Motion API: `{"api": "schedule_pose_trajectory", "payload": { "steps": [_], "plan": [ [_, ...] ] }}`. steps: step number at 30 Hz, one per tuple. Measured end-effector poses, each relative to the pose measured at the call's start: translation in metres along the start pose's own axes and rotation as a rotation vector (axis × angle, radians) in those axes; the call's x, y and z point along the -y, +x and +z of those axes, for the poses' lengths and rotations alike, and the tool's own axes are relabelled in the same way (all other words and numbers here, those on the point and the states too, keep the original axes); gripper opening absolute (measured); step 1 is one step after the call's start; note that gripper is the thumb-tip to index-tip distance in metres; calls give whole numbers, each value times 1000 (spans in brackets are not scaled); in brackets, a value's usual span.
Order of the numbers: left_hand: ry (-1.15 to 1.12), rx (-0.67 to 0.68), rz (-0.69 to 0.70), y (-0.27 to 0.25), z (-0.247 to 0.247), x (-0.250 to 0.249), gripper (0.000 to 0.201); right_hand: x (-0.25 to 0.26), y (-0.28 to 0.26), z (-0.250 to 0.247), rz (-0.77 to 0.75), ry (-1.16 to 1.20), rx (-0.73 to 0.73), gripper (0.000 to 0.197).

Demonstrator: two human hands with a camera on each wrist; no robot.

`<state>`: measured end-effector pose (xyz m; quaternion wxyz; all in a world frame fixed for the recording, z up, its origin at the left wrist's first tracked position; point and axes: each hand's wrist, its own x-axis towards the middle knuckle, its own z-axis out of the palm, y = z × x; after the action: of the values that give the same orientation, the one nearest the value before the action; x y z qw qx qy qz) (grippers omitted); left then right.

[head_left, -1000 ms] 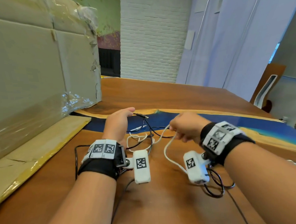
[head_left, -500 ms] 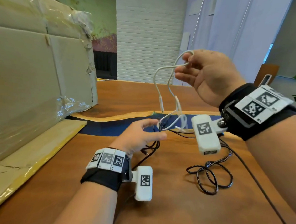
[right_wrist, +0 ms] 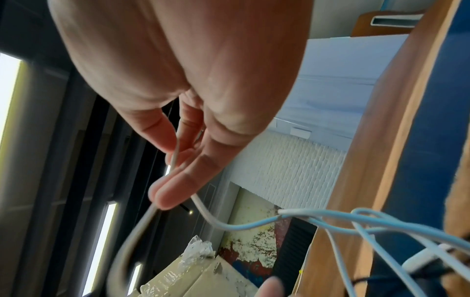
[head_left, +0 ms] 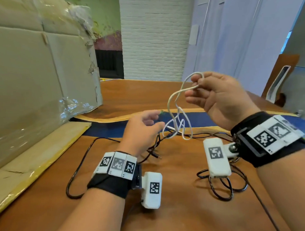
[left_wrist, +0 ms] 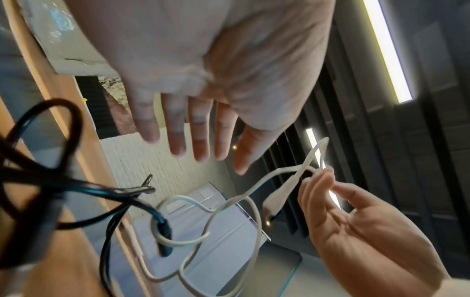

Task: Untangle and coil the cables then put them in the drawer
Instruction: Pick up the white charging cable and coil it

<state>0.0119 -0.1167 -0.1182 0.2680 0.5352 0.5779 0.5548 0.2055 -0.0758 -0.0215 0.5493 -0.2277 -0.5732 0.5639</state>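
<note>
My right hand [head_left: 194, 89] is raised above the table and pinches a loop of the white cable [head_left: 173, 104]. The cable hangs down into a knot that is caught in the black cable [head_left: 77, 169] on the wood. My left hand [head_left: 155, 118] hovers just left of the knot, its fingers relaxed and holding nothing. In the left wrist view the left hand [left_wrist: 203, 152] is spread open above the white cable [left_wrist: 229, 201] and the black cable [left_wrist: 63, 184]. The right wrist view shows my right hand [right_wrist: 172, 160] pinching the white cable [right_wrist: 241, 225]. No drawer is in view.
A large cardboard box [head_left: 34, 85] stands at the left, with a cardboard flap [head_left: 37, 154] lying flat in front of it. A coil of black cable [head_left: 220, 187] lies under my right wrist. The wooden table [head_left: 169, 209] has a blue strip [head_left: 105, 130]. A chair [head_left: 282, 79] stands at the far right.
My right hand has lifted the white cable from the table into the air. My left hand has come off the black cable and now hovers open beside the hanging knot.
</note>
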Motion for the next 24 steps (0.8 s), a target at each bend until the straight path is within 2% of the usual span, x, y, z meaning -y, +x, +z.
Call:
{"api": "schedule_pose_trajectory", "payload": {
  "steps": [3, 5, 8, 11, 14, 17, 20, 24],
  "plan": [
    [95, 181, -108, -3, 11, 5, 42, -11, -5, -3, 12, 65, 31, 22],
    [156, 255, -179, -3, 10, 9, 33, -12, -5, -9, 3, 131, -20, 21],
    [200, 276, -182, -3, 7, 12, 17, -12, -3, -25, -19, 214, -124, 21],
    [167, 372, -222, -7, 7, 9, 20, -13, -6, -40, -52, 279, -195, 22],
    [212, 506, -266, -9, 13, 7, 25, -19, -11, -48, -61, 307, -189, 24],
    [378, 617, -225, -10, 19, 5, 11, -28, -15, -52, -54, 320, -151, 23],
    [461, 563, -214, -4, 21, 6, 9, -38, -19, -59, -47, 311, -106, 24],
    [396, 415, -258, 5, 22, 15, 13, -50, -23, -68, -15, 262, -37, 27]
  ]
}}
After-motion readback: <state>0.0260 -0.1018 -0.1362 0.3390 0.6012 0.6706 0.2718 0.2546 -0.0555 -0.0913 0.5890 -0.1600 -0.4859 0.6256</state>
